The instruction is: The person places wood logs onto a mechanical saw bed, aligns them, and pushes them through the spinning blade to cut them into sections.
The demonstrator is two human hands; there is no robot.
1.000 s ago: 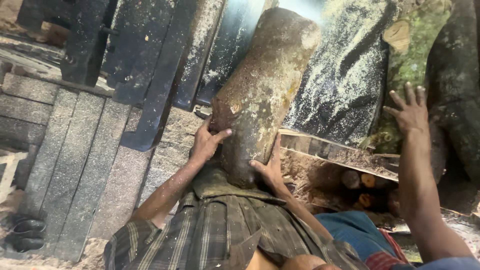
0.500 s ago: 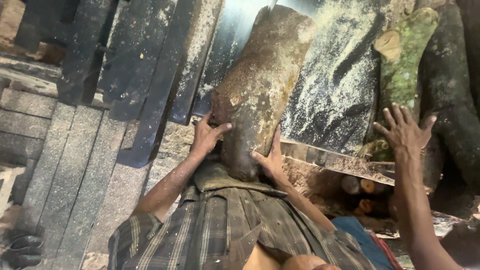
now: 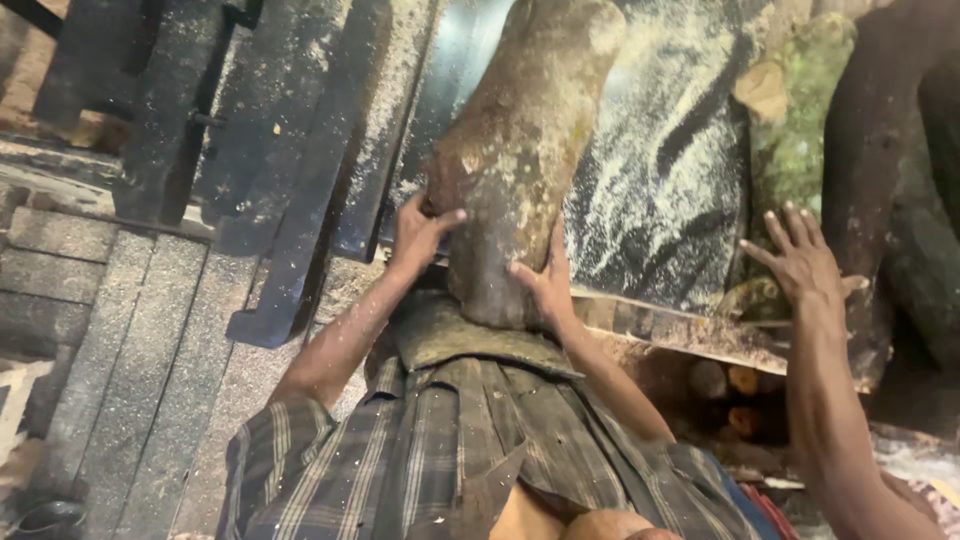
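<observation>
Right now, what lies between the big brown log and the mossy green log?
In the head view, only a dark flat surface dusted with sawdust lies between the brown log and the mossy green log.

No pkgs, labels, signs, screens.

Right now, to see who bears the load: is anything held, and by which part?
A co-worker's hands grip the brown log at its lower end, one each side. The wearer's right hand is spread open by the mossy log, holding nothing.
</observation>
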